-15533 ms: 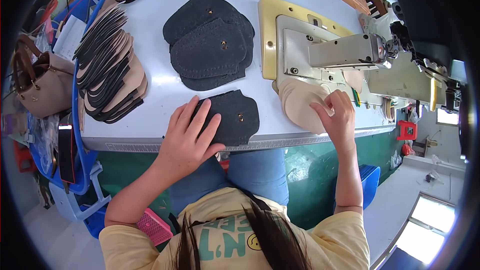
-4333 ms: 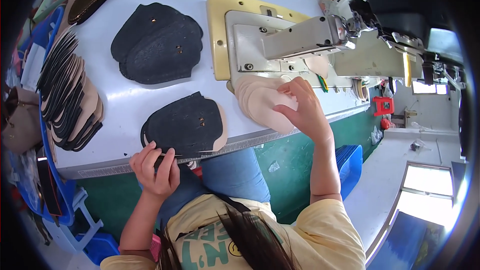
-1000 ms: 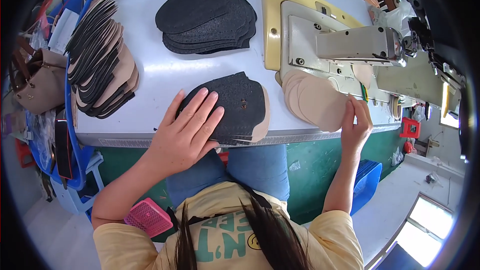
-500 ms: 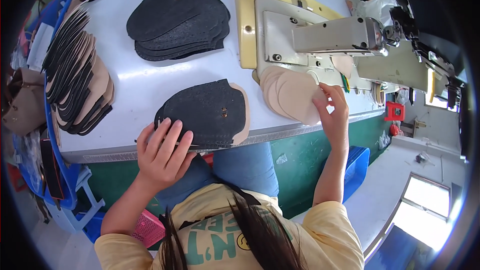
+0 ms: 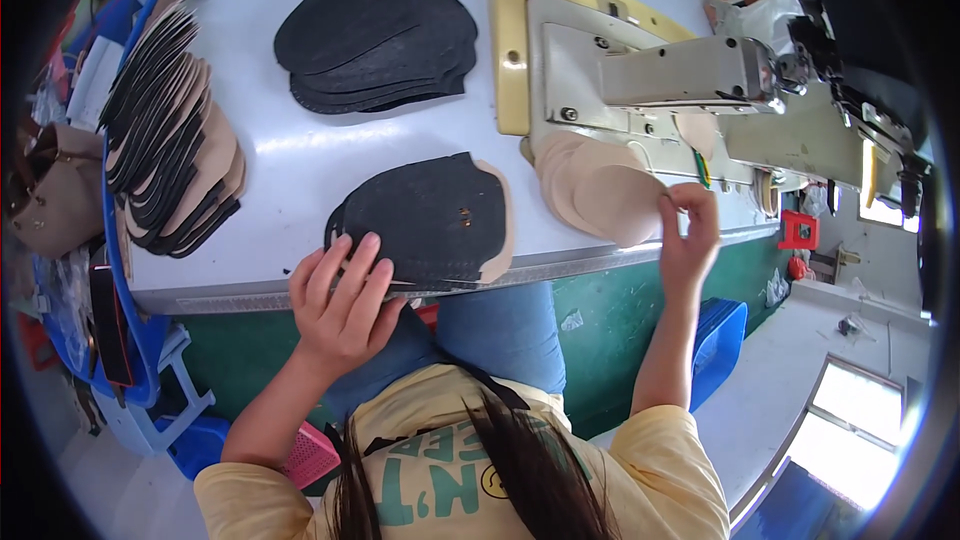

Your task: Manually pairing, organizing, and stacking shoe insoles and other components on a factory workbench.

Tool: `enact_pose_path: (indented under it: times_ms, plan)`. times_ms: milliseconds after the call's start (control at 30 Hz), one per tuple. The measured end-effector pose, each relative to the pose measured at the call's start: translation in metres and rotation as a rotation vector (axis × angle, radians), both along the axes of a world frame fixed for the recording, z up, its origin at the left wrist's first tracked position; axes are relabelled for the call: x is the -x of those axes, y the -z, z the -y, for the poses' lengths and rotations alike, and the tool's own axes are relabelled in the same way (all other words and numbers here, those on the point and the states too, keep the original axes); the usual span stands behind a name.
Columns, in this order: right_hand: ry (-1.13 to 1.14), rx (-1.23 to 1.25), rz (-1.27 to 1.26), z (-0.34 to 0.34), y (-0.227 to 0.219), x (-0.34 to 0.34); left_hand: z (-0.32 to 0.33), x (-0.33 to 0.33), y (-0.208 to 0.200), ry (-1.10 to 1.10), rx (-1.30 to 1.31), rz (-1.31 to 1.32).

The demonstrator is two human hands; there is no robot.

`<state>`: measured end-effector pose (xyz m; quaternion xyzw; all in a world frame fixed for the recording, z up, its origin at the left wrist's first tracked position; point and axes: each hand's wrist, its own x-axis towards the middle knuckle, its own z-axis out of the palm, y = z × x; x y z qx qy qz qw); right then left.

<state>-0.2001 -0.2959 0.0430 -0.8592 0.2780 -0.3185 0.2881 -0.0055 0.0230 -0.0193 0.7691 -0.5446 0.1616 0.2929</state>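
Observation:
My right hand (image 5: 692,230) pinches the right edge of a beige oval leather piece (image 5: 618,202) between thumb and fingertips. This piece is partly lifted and tilted over a fanned stack of similar beige pieces (image 5: 562,162) beside the sewing machine (image 5: 690,75). My left hand (image 5: 343,302) lies with fingers spread on the lower left edge of a black leather piece (image 5: 420,215) at the table's front edge. Beneath that black piece, a beige layer (image 5: 497,265) shows along its right side. The black piece bears a small metal fitting (image 5: 464,216).
Farther back lies a pile of black leather pieces (image 5: 375,30). At the left, a tall leaning stack of black and beige pieces (image 5: 185,155) stands by a blue plastic rim (image 5: 122,70). A metal ruler strip (image 5: 240,302) runs along the table's front edge. A blue bin (image 5: 720,345) stands below right.
My right hand has closed on the top beige piece's edge and raised it, turning it on the stack. My left hand stays on the black piece. The whole view has shifted slightly.

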Motion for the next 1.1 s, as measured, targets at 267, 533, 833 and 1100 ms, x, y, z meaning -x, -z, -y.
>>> enact_pose_path:
  times_ms: [267,533,833,1100]
  plan:
    - [-0.213,-0.691,0.106,-0.041,-0.03,-0.053,0.0,0.0,0.006,0.01,0.079,-0.015]
    - [-0.346,-0.943,-0.019,-0.08,-0.001,-0.112,0.0,0.001,0.008,0.002,0.096,-0.011]
    - [-0.325,-0.955,-0.028,-0.084,0.003,-0.117,-0.001,0.001,0.009,-0.009,0.112,0.005]
    - [-0.308,-1.044,0.016,-0.079,0.002,-0.114,0.001,0.001,0.007,-0.011,0.114,0.005]
